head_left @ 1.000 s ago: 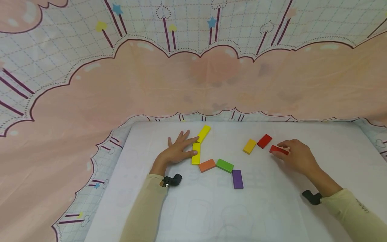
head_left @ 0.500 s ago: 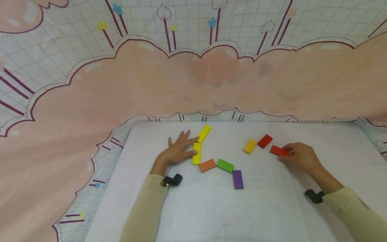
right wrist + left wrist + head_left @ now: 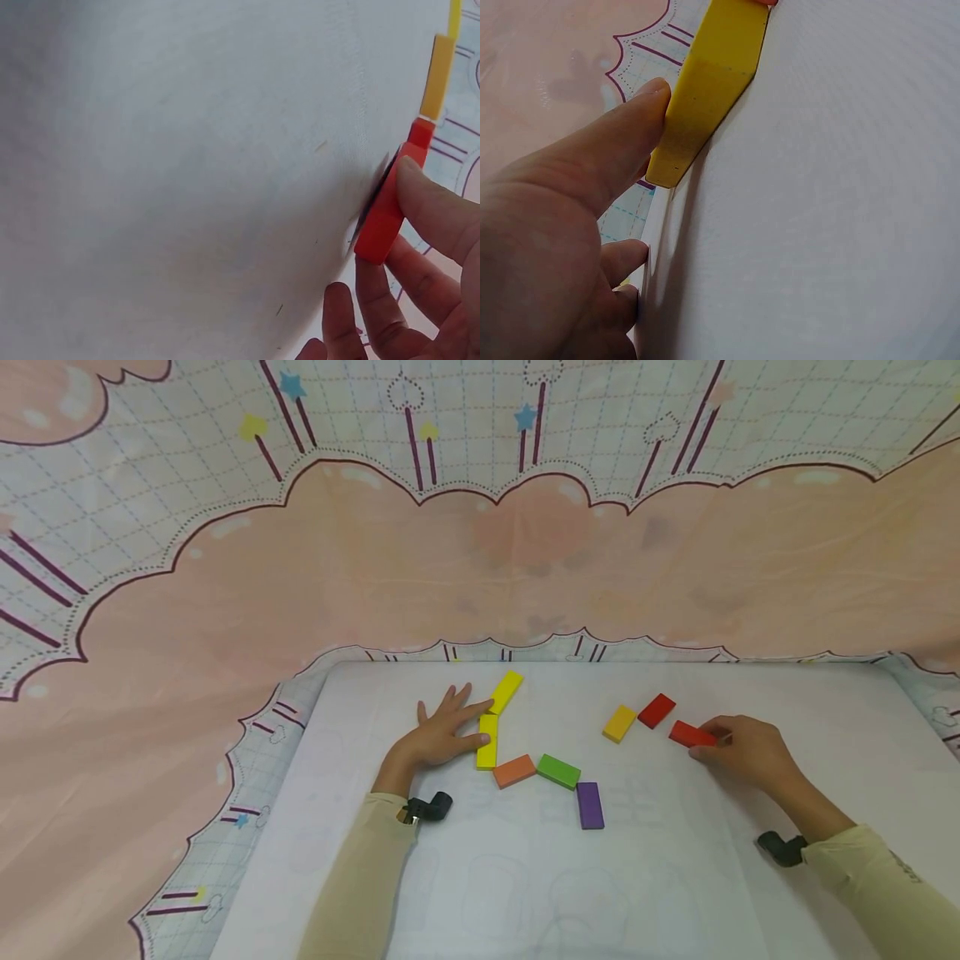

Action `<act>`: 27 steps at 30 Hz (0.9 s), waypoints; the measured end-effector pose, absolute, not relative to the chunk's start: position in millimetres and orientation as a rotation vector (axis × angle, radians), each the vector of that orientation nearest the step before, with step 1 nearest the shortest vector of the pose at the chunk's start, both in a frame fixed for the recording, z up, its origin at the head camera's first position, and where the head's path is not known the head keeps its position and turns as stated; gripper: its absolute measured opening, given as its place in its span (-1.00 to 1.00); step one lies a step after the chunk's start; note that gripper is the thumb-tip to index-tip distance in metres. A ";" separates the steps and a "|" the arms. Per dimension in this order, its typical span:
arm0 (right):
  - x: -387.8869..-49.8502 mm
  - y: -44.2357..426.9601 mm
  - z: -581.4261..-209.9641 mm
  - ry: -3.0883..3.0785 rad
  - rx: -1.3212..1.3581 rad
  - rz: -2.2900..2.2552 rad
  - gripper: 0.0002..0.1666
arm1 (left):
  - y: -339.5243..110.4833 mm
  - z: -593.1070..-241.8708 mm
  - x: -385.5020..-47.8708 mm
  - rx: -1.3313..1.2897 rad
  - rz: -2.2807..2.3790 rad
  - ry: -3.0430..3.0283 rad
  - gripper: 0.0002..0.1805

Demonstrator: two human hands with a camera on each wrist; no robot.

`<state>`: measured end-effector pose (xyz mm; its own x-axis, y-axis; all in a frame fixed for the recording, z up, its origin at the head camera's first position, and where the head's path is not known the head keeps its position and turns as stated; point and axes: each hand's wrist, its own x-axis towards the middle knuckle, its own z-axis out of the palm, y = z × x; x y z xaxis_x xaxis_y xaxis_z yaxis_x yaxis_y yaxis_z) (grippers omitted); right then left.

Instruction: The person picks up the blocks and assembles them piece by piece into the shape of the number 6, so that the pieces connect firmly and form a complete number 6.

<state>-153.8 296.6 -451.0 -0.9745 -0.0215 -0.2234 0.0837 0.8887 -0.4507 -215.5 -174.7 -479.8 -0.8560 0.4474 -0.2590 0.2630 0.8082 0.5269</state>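
Observation:
The left hand lies spread on the white table, its thumb and a finger touching two yellow blocks; the nearer yellow block stands upright in the picture, the farther one slants to the right. In the left wrist view the thumb of the left hand rests against a yellow block. On the right, the right hand pinches the right end of a red block. The right wrist view shows thumb and fingers of the right hand around the red block.
Another red block and an orange-yellow block lie left of the pinched one. An orange block, a green block and a purple block run rightward from the yellow pair. A patterned cloth hangs behind the table.
The right hand has shifted slightly right along the red block, and its fingers have closed on the block's right end. The left hand and the other blocks look unmoved.

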 end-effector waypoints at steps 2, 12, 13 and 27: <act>-153.2 296.4 -451.2 2.820 0.068 -0.700 -0.32 | -174.8 -480.3 -215.7 0.537 0.686 2.622 -0.25; -147.0 286.2 -451.1 2.788 0.042 -0.758 -0.24 | -175.0 -481.5 -216.4 0.537 0.674 2.625 -0.25; -146.1 284.6 -450.9 2.783 0.039 -0.773 -0.24 | -175.0 -481.5 -216.4 0.536 0.675 2.625 -0.25; -124.4 253.2 -446.7 2.789 -0.093 -0.872 -0.47 | -175.5 -480.4 -215.5 0.541 0.691 2.617 -0.25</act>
<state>-124.4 253.2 -446.7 -0.9743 -0.1248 -0.1874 0.0042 0.8221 -0.5694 -215.5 -175.5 -480.4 -0.8541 0.4514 -0.2583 0.2649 0.8051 0.5307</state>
